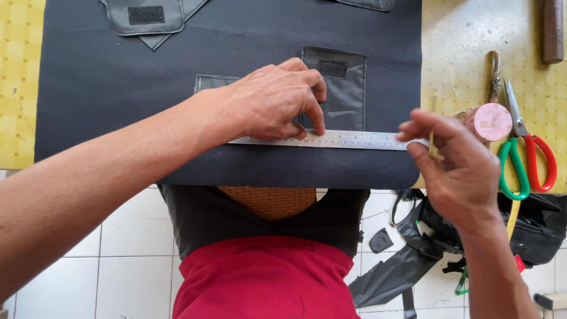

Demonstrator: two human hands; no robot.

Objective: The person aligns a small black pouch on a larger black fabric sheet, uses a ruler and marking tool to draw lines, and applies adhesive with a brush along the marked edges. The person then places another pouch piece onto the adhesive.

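The left hand (277,103) presses its fingertips down on a steel ruler (348,139), which lies across the near part of a dark fabric sheet (100,88), just near of a grey pocket piece (339,88). The right hand (458,165) pinches a thin stick (433,147) at the ruler's right end. Scissors (525,159) lie at the right.

The ruler (342,139) lies across the fabric (106,88), just before the pocket piece (342,100); the left hand (277,100) rests on the ruler; the right hand (458,165) is at its right end; the scissors (525,159) lie further right.
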